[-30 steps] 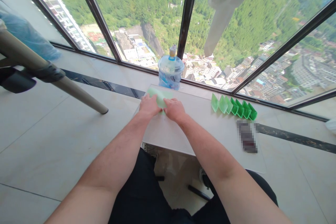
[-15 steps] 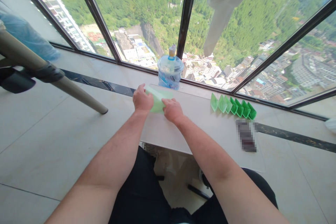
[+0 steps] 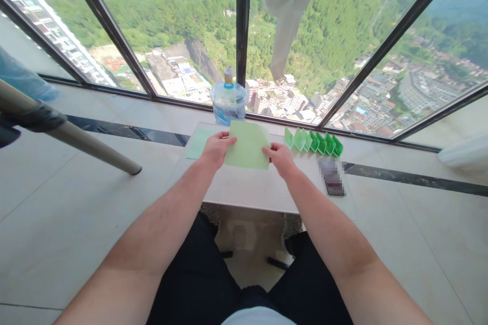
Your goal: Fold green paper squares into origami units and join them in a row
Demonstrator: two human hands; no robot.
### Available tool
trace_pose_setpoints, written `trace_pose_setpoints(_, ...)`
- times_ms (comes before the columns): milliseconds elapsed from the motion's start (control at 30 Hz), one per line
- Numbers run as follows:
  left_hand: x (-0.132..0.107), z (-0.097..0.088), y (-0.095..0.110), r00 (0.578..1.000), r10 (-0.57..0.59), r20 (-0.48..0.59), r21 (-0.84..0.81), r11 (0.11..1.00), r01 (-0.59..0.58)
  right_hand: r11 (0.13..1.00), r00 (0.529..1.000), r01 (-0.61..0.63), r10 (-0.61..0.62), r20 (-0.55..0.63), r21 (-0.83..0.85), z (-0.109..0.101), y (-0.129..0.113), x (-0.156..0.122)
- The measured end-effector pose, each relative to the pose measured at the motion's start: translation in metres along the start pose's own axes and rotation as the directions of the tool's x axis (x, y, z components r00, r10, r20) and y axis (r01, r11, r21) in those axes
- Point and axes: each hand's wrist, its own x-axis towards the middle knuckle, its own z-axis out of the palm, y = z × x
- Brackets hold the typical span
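Light-green paper [image 3: 248, 145] is held by both hands [image 3: 215, 149] [image 3: 283, 159], pinched closed on opposite edges.

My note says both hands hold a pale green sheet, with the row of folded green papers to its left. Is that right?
Not quite: the head view shows the row of folded green papers to the sheet's right. The left hand and right hand do hold it.

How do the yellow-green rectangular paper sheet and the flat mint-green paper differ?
The yellow-green sheet is held by the left hand and right hand; the mint-green paper lies on the white table. The sheet looks yellower, the mint-green paper bluer. Both are green.
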Motion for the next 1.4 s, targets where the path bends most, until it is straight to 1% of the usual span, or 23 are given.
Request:
trace_pose_setpoints(100,-0.012,0.027,-0.003,0.997,-0.043,0.065,0.175,0.984,0.031,0.999,0.995,0.025,-0.028,-0.092,-0.036,-0.030,0.001,-0.015)
trace_pose_setpoints(167,-0.017,0.037,-0.006,0.994,-0.045,0.097,0.236,0.972,0.021,0.998,0.989,0.029,-0.038,-0.140,-0.063,-0.045,0.003,-0.022)
trace_pose_setpoints(300,-0.019,0.044,-0.014,0.983,-0.040,0.179,0.322,0.947,-0.020,0.986,0.972,0.023,-0.061,-0.228,-0.166,-0.062,0.011,-0.030)
trace_pose_setpoints(367,-0.016,0.046,-0.019,0.979,-0.020,0.201,0.372,0.926,-0.057,0.986,0.973,0.005,-0.043,-0.227,-0.165,-0.066,0.014,-0.032)
trace_pose_setpoints(400,-0.014,0.048,-0.022,0.978,0.008,0.206,0.374,0.923,-0.086,0.990,0.977,-0.012,-0.018,-0.211,-0.142,-0.068,0.015,-0.033)
trace_pose_setpoints(467,-0.008,0.053,-0.025,0.979,0.057,0.198,0.313,0.942,-0.118,0.997,0.985,-0.042,0.031,-0.168,-0.061,-0.071,0.014,-0.031)
trace_pose_setpoints(500,-0.005,0.056,-0.026,0.979,0.065,0.192,0.283,0.952,-0.119,0.998,0.988,-0.045,0.039,-0.152,-0.039,-0.073,0.014,-0.030)
trace_pose_setpoints(567,0.000,0.059,-0.026,0.981,0.045,0.188,0.247,0.965,-0.092,0.999,0.986,-0.041,0.038,-0.160,-0.019,-0.077,0.013,-0.025)
trace_pose_setpoints(633,0.003,0.058,-0.025,0.976,-0.024,0.215,0.251,0.967,-0.032,1.000,0.982,-0.028,0.029,-0.184,0.004,-0.080,0.013,-0.020)
trace_pose_setpoints(667,0.004,0.057,-0.024,0.966,-0.075,0.247,0.264,0.964,0.007,1.000,0.982,-0.025,0.028,-0.186,0.017,-0.081,0.014,-0.018)
trace_pose_setpoints(700,0.005,0.055,-0.023,0.954,-0.110,0.277,0.282,0.959,0.029,0.999,0.984,-0.027,0.031,-0.176,0.027,-0.082,0.015,-0.015)
trace_pose_setpoints(733,0.005,0.052,-0.022,0.953,-0.121,0.279,0.282,0.959,0.039,0.999,0.987,-0.030,0.035,-0.158,0.031,-0.082,0.017,-0.014)
trace_pose_setpoints(833,0.005,0.044,-0.022,0.956,-0.137,0.259,0.253,0.965,0.070,0.999,0.997,-0.024,0.025,-0.071,0.023,-0.080,0.020,-0.012)
trace_pose_setpoints(900,0.004,0.040,-0.024,0.947,-0.157,0.280,0.212,0.972,0.098,0.999,1.000,-0.015,0.015,-0.013,0.031,-0.077,0.021,-0.014)
trace_pose_setpoints(967,0.003,0.039,-0.026,0.945,-0.144,0.295,0.172,0.980,0.096,0.998,1.000,-0.015,0.013,0.024,0.054,-0.073,0.021,-0.015)
trace_pose_setpoints(1067,0.001,0.039,-0.028,0.959,-0.095,0.269,0.172,0.984,0.049,0.995,0.999,-0.023,0.021,0.028,0.092,-0.071,0.023,-0.017)
trace_pose_setpoints(1167,-0.001,0.038,-0.026,0.969,-0.098,0.226,0.206,0.977,0.051,0.991,1.000,-0.020,0.021,-0.005,0.130,-0.073,0.024,-0.016)
trace_pose_setpoints(1200,-0.001,0.038,-0.025,0.972,-0.104,0.210,0.209,0.976,0.059,0.991,1.000,0.004,-0.001,-0.028,0.132,-0.074,0.024,-0.016)
trace_pose_setpoints(1267,-0.001,0.037,-0.024,0.976,-0.115,0.184,0.200,0.977,0.077,0.990,0.994,0.099,-0.094,-0.052,0.099,-0.077,0.023,-0.017)
trace_pose_setpoints(1333,-0.002,0.037,-0.023,0.974,-0.129,0.184,0.185,0.978,0.095,0.977,0.977,0.212,-0.212,-0.006,0.025,-0.080,0.022,-0.019)
trace_pose_setpoints(1400,-0.003,0.038,-0.024,0.968,-0.144,0.207,0.168,0.980,0.110,0.960,0.958,0.278,-0.274,0.084,-0.042,-0.082,0.020,-0.021)
